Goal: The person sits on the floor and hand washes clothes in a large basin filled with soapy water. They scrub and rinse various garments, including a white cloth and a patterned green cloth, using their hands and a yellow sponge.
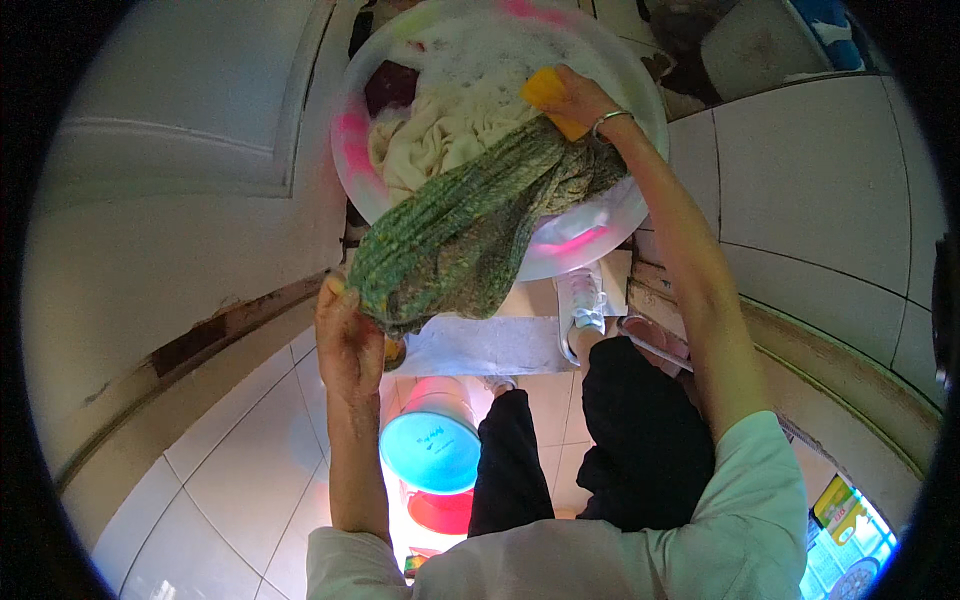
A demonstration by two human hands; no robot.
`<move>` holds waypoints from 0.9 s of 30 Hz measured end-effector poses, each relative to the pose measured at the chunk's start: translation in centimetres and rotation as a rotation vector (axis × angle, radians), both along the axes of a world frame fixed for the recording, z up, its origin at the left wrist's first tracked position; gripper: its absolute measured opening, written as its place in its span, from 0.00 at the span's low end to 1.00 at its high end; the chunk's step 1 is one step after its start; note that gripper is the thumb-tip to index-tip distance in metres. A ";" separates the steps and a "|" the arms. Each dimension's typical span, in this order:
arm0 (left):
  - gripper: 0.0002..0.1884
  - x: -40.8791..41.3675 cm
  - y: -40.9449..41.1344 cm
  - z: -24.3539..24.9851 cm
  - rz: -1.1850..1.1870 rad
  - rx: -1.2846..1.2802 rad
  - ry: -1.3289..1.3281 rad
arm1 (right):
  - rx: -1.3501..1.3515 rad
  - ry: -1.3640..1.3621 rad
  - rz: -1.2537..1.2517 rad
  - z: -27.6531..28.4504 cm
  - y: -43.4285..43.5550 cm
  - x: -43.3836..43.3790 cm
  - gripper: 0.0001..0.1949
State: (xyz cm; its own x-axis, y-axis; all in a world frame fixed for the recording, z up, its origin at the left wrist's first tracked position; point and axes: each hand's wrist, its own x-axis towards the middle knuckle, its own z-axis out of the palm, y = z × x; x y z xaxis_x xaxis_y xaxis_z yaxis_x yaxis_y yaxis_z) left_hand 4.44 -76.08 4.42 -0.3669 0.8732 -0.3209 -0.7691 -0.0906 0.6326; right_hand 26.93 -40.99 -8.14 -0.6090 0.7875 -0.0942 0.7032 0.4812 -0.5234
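Observation:
A wet green patterned knit cloth [465, 225] stretches slantwise over the near side of a large translucent plastic tub [351, 154] with pink patches. My left hand [349, 337] grips its lower left end, outside the tub. My right hand [581, 101] is closed on a yellow block [546, 88], which touches the cloth's upper end; whether it is a soap bar or a sponge I cannot tell. In the tub lie bunched cream cloth [450, 135] and a dark red item [391, 86], partly under white suds [480, 56].
A pale step [480, 345] lies below the tub, with my white sneaker [583, 300] close to its rim. Blue [431, 454] and red [442, 514] plastic vessels stand on the tiled floor behind. A pale door [187, 157] flanks the left, a tiled wall [810, 172] the right.

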 end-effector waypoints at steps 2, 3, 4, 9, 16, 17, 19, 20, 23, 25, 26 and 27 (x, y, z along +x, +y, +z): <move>0.17 -1.0 -1.0 0.7 0.043 0.084 -0.062 | -0.114 -0.173 0.114 1.1 -3.2 -2.3 0.29; 0.19 -2.2 -0.7 1.6 0.064 0.180 -0.050 | -0.150 -0.269 0.161 2.6 -3.9 -2.8 0.31; 0.22 -3.4 -0.1 2.9 0.083 0.277 -0.041 | -0.247 -0.129 0.090 3.4 -4.0 -2.4 0.29; 0.27 -5.8 3.7 8.8 -0.004 0.617 0.415 | -0.293 1.188 -0.377 5.7 1.5 3.1 0.17; 0.30 -2.5 1.4 0.6 -0.081 -0.102 0.700 | -0.375 1.150 -0.406 11.4 -2.5 8.4 0.17; 0.29 -1.0 1.2 -2.0 -0.124 -0.174 0.499 | -0.436 0.976 -0.462 9.2 -3.5 9.0 0.17; 0.20 0.7 -0.4 -8.6 -0.294 -0.495 0.402 | -0.473 0.715 -0.527 5.1 -6.2 8.5 0.18; 0.15 1.5 -1.1 -10.1 -0.410 -0.616 0.468 | -0.451 0.632 -0.541 3.7 -7.9 7.1 0.18; 0.10 2.2 -2.4 -10.6 -0.485 -0.561 0.591 | -0.441 0.038 -0.143 6.6 -15.0 -1.7 0.21; 0.07 3.1 -1.8 -9.2 -0.298 -0.355 0.568 | -0.036 -0.064 0.260 7.1 -20.3 -7.1 0.25; 0.07 3.7 -1.0 -7.3 -0.261 -0.319 0.527 | 0.255 0.040 0.464 4.1 -21.6 -7.3 0.26; 0.08 3.8 -0.9 -5.7 -0.221 -0.292 0.496 | 0.342 0.030 0.327 0.5 -20.5 -6.6 0.23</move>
